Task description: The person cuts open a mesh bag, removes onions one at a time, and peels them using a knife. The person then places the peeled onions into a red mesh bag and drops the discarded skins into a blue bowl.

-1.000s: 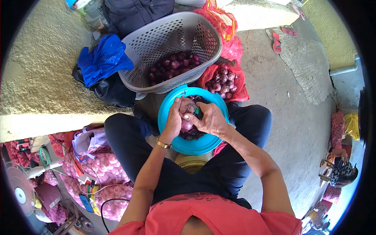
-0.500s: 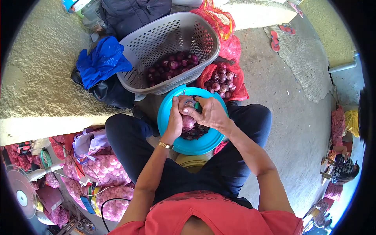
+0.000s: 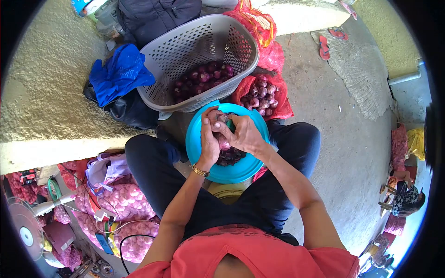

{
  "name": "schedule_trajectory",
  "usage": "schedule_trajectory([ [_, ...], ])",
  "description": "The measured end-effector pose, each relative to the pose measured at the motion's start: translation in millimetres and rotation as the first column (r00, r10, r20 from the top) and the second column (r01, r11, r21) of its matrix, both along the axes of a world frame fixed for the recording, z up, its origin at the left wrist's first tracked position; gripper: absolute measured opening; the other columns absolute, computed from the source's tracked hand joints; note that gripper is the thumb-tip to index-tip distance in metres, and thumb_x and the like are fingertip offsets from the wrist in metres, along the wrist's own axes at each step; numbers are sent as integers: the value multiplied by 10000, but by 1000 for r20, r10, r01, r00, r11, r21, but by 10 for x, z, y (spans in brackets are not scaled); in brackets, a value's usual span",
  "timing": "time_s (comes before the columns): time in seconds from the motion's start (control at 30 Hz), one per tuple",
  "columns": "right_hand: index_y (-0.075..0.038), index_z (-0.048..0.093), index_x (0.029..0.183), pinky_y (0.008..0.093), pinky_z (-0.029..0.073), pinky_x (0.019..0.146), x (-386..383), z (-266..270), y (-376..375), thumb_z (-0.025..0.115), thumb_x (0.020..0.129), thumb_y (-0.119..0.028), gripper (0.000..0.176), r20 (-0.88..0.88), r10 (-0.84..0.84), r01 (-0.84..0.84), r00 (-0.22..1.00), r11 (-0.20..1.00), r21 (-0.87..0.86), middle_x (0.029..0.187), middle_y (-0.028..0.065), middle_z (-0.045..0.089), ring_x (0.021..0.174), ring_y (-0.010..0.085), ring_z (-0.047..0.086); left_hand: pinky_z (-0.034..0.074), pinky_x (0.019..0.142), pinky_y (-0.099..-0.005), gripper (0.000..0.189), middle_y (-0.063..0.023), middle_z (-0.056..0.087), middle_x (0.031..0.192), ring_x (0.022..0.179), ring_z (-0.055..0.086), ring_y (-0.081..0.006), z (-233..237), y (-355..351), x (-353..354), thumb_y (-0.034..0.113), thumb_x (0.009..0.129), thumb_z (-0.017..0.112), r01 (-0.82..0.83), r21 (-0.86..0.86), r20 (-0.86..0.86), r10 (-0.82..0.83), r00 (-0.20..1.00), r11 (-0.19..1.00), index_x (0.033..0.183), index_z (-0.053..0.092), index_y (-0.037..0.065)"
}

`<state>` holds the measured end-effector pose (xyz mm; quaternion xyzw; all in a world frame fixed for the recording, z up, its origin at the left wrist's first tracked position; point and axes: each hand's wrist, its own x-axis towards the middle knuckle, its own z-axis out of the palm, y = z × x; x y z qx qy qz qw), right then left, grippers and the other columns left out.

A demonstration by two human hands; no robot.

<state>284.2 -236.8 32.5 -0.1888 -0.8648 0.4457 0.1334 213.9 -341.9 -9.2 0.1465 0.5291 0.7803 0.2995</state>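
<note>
Holding a purple onion (image 3: 224,143) between curled left hand (image 3: 209,143) and right hand (image 3: 246,135), over the blue tub (image 3: 229,175). Gripping a small green thing (image 3: 230,125) in the right. Hiding more of the onion than before.

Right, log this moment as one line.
left hand: holding onion | right hand: holding green item | hands: above blue basin | gray basket: purple onions inside
</note>
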Motion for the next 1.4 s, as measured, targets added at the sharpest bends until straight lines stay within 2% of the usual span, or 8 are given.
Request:
schedule_trajectory([
  [0.43,53,589,681,368,312,473,40,38,59,602,905,-540,634,195,121,-38,973,924,-381,510,79,392,517,129,338,412,956,-319,651,-76,523,1131,1022,542,-161,53,-105,-78,589,999,285,41,-83,-281,-63,958,996,1279,445,23],
  [0.57,51,618,777,381,381,499,40,76,142,615,897,-525,588,15,95,-92,995,985,-147,529,137,475,483,216,441,412,964,-319,663,-78,505,1150,1031,539,-161,161,-177,-194,595,994,298,178,-135,-311,-212,926,975,1307,412,21],
  [0.63,49,627,815,385,404,511,41,85,187,619,891,-527,581,-37,105,-105,994,994,9,547,160,509,483,253,480,401,993,-321,695,-83,495,1173,1063,533,-169,116,-238,-231,613,981,313,414,-46,-53,-416,908,909,1337,371,20],
  [0.83,45,626,822,386,428,530,53,-25,130,600,883,-568,616,-23,67,-67,997,998,2,583,199,542,506,301,515,396,1007,-330,648,-111,462,1225,1131,494,-174,38,-224,-169,552,993,352,244,-120,-320,-270,908,962,1388,261,46],
  [1.07,41,610,737,365,385,513,75,83,95,532,955,-517,604,84,129,-78,988,891,-448,547,110,477,529,147,426,375,1019,-325,599,-109,446,1242,1155,458,-173,49,-251,-162,488,1003,400,185,-205,-507,-266,820,961,1384,256,49],
  [1.13,39,608,737,362,377,510,83,97,139,530,962,-503,591,75,114,-51,991,819,-571,546,96,466,544,125,414,465,899,-305,578,-98,489,1175,1006,547,-159,30,-236,-164,511,1003,380,141,-169,-441,-202,874,976,1348,314,52],
  [1.27,17,623,750,384,403,539,184,91,286,554,948,-486,545,80,148,-137,986,982,-127,565,142,512,521,219,480,493,497,-251,552,-84,571,978,599,569,-129,58,-244,-208,533,1010,326,240,11,-87,-238,967,971,1283,391,58],
  [1.4,1,597,736,425,413,564,337,1,359,654,830,-572,583,132,192,-195,973,981,15,581,170,508,560,326,518,492,486,-246,549,-91,585,974,616,584,-140,98,-301,-284,547,1001,343,278,149,114,-296,948,949,1303,402,91],
])
